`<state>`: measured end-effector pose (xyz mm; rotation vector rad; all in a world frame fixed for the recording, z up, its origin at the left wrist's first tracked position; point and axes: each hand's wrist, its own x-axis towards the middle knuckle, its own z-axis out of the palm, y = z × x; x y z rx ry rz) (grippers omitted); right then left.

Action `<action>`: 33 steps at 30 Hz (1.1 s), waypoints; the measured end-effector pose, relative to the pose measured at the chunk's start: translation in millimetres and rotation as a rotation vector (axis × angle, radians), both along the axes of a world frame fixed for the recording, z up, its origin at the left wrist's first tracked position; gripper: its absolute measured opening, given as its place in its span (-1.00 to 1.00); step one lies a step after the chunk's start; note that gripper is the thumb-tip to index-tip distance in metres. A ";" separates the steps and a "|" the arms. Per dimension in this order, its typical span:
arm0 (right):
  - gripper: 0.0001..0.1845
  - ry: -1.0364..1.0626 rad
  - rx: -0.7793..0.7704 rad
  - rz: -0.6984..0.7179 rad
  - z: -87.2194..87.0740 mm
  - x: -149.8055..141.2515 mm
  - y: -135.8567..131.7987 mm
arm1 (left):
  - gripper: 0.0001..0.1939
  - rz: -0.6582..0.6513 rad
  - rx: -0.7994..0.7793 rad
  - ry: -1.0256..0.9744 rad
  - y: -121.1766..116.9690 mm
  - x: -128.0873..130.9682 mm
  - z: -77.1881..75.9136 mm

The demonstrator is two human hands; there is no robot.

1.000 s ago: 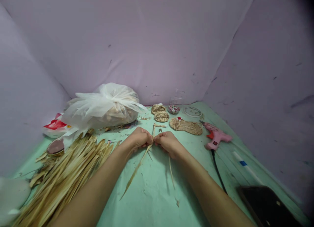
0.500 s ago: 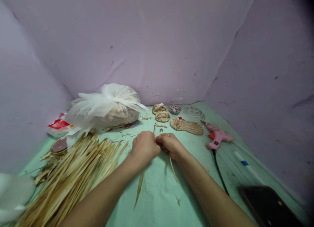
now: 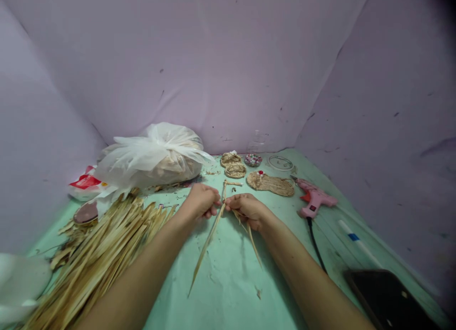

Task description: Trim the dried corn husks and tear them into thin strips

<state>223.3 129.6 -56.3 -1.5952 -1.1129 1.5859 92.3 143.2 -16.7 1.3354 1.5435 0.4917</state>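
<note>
A thin braid of dried leaf strips lies at the middle of the table, its far end bent to the right. My right hand pinches the braid's near end between thumb and fingers, and loose strip ends hang below it. My left hand is just left of the braid, fingers curled and fingertips at a long strip that trails toward me. Its exact grip on the strip is partly hidden.
On the left lie a pile of dried leaves and a knotted white plastic bag. Woven slipper-shaped pieces, a bead container and a wire ring sit behind. A pink glue gun, a pen and a phone are right.
My left hand has shifted left and turned, uncovering the braid's near end and the strip trailing from it. My right hand stays almost in place, still pinching.
</note>
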 end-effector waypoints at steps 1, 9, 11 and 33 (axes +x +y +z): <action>-0.84 0.003 0.015 0.004 -0.5 0.0 0.2 | -0.88 -0.014 -0.068 -0.054 1.9 1.0 -4.5; -0.87 -0.154 0.191 0.129 -6.4 1.9 2.8 | -0.91 -0.038 -0.270 -0.235 6.8 0.6 -23.2; -0.88 -0.247 0.263 0.161 -6.7 4.1 4.6 | -0.90 -0.029 -0.246 -0.212 7.9 -0.2 -23.1; -0.78 -1.129 0.458 0.260 36.0 -16.1 -25.4 | -0.69 0.071 -0.091 -0.046 -3.4 14.8 -23.9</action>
